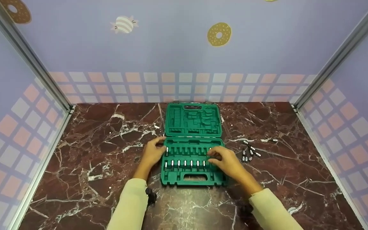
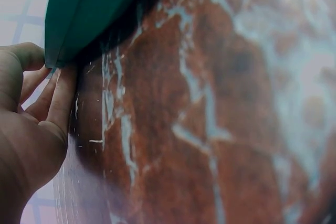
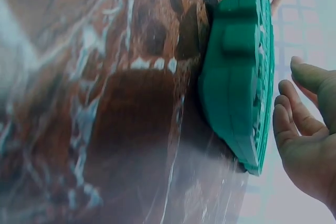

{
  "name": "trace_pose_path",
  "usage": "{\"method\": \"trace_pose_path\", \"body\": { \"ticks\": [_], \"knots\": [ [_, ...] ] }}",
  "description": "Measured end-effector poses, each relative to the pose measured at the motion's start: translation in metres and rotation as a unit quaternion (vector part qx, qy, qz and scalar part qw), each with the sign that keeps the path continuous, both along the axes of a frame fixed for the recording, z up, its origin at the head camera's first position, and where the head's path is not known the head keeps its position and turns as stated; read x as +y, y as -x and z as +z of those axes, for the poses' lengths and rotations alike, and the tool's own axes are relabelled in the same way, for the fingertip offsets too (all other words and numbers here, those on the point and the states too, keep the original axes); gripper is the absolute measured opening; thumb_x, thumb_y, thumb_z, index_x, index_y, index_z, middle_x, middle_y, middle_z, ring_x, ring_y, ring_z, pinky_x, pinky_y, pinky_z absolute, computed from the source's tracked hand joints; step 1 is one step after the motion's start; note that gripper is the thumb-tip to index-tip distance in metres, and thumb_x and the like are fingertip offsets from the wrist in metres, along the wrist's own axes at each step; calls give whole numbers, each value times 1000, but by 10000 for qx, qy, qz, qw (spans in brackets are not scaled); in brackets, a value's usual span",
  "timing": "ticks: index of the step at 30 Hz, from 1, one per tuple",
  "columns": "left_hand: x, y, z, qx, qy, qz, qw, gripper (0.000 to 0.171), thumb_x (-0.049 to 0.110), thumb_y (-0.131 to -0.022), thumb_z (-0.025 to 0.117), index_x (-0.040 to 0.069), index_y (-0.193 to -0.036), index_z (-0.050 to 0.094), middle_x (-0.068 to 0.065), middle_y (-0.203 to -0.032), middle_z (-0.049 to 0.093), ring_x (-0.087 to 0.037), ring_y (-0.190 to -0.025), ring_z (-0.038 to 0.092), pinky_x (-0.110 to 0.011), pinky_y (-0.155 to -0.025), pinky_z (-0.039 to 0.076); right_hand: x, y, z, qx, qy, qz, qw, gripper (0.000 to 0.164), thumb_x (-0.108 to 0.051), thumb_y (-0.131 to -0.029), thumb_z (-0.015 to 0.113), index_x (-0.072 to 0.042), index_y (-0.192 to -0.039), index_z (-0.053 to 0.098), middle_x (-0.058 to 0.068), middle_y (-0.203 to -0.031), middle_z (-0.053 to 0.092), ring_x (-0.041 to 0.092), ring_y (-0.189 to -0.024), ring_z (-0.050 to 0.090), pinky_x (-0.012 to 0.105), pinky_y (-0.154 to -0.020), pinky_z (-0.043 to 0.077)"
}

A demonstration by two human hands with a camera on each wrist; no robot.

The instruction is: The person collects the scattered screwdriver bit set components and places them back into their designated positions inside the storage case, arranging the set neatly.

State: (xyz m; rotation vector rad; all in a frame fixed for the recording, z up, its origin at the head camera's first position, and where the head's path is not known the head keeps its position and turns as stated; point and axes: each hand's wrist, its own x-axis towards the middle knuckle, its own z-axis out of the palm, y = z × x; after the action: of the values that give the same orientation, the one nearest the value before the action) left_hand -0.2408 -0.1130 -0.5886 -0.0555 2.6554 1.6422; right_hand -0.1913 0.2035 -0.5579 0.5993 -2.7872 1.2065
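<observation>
A green plastic socket case lies unfolded on the tabletop, its lid laid back toward the wall. My left hand grips the case's left edge, thumb over the rim and fingers along the outside; the left wrist view shows this hand at the case's corner. Above the right end of the upper slots hovers my right hand, thumb and fingers apart. Nothing shows between those fingers in the right wrist view. One bit socket stands at the upper row's left end; several bit sockets fill the lower row.
Several loose bit sockets lie in a cluster to the right of the case, with another bit socket slightly farther back. The dark red marble-patterned tabletop is bounded by a back wall and side walls.
</observation>
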Motion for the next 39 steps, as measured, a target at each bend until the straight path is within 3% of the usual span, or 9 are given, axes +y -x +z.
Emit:
{"method": "trace_pose_path", "body": {
  "ticks": [8, 15, 22, 29, 39],
  "knots": [
    [-1, -1, 1, -65, -6, -9, 10000, 41, 10, -95, 69, 15, -135, 69, -11, -125, 71, -26, -103, 71, -45, -90, 57, 21, -3, 3, 76, 212, -56, 9997, 24, -7, -87, 81, -9, -110, 74, 9, -105, 73, 28, -93, 73, 39, -77, 61],
    [-1, 0, 0, -97, 54, 58, 9999, 40, 11, -94, 70, 16, -134, 70, -10, -125, 72, -26, -103, 71, -44, -91, 57, 44, -7, 0, 200, 377, -179, 9989, 25, -7, -85, 82, -7, -109, 74, 9, -105, 73, 33, -97, 71, 49, -83, 60],
    [-1, 0, 0, -144, 51, 34, 9999, 41, 12, -94, 70, 17, -135, 70, -9, -125, 71, -26, -104, 70, -44, -92, 57, 69, -11, -3, 32, 403, -589, 9974, 24, -5, -84, 82, -4, -107, 74, 12, -104, 74, 33, -95, 71, 48, -83, 59],
    [0, 0, 1, -129, 25, 35, 9999, 41, 11, -94, 69, 16, -134, 70, -10, -125, 71, -27, -104, 70, -44, -92, 57, 100, -15, -8, 20, 130, -1095, 9939, 26, -7, -85, 82, -7, -110, 75, 9, -107, 75, 28, -94, 71, 38, -84, 59],
    [1, -1, 0, -18, -39, 66, 10000, 40, 8, -93, 70, 15, -132, 71, -10, -123, 72, -26, -101, 71, -44, -91, 57, 133, -19, -13, 37, 52, -1511, 9885, 34, -9, -88, 81, -7, -121, 73, 11, -114, 73, 33, -102, 71, 44, -88, 59]
  ]
}}
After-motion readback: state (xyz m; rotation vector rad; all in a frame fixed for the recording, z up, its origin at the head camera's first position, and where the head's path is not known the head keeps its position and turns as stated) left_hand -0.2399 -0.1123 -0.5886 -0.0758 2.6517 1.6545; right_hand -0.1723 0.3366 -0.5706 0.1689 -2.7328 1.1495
